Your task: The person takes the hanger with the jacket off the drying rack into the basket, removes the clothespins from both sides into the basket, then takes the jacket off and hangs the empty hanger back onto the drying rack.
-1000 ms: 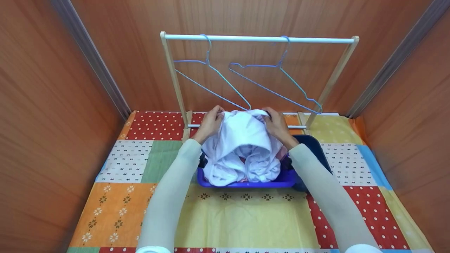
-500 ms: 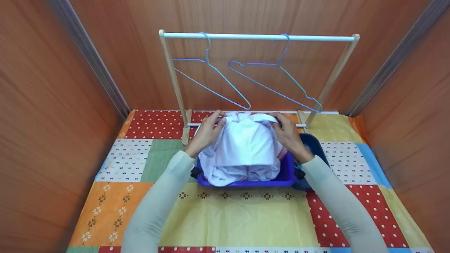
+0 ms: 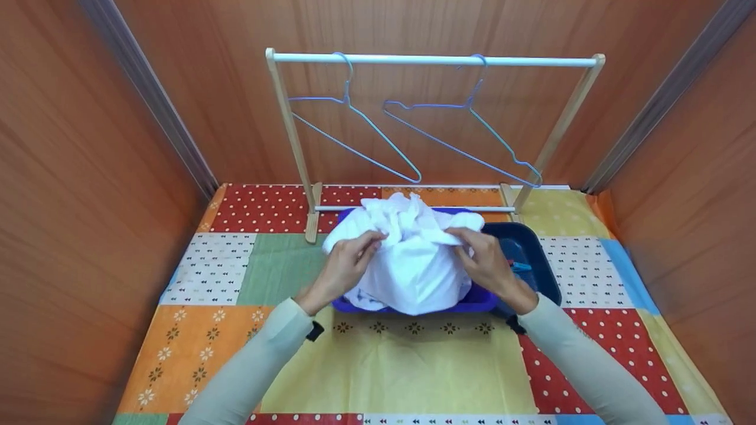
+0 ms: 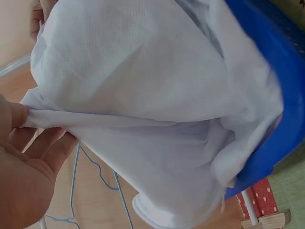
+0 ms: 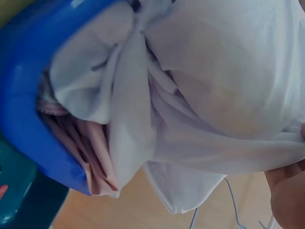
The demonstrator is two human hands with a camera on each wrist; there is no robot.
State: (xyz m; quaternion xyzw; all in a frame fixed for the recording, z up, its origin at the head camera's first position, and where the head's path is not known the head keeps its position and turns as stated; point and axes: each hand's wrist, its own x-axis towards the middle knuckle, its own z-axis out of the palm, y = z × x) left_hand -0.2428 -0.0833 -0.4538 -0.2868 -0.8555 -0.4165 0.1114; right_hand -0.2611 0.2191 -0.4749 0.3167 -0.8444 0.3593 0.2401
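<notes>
A white cloth garment (image 3: 419,271) lies bunched over the blue basket (image 3: 484,301), its upper part lifted between both hands. My left hand (image 3: 348,265) pinches one edge of it between thumb and fingers, as the left wrist view shows with the garment (image 4: 143,71) pulled taut. On the other side my right hand (image 3: 487,262) pinches the opposite edge. Folds of the garment (image 5: 200,152) stretch from that grip down into the basket in the right wrist view. Pink cloth (image 5: 88,148) shows beneath it in the basket.
Behind the basket stands a rack (image 3: 437,59) with a white rail. Two wire hangers, one on the left (image 3: 378,133) and one on the right (image 3: 472,133), hang from it. A dark tray (image 3: 540,265) with small coloured items sits right of the basket. Wooden panels (image 3: 77,195) enclose the patchwork cloth (image 3: 401,366).
Both hands have come back toward the body and lower, drawing the garment's edges with them. More of the garment now spreads behind the hands, and the dark tray's inside shows more.
</notes>
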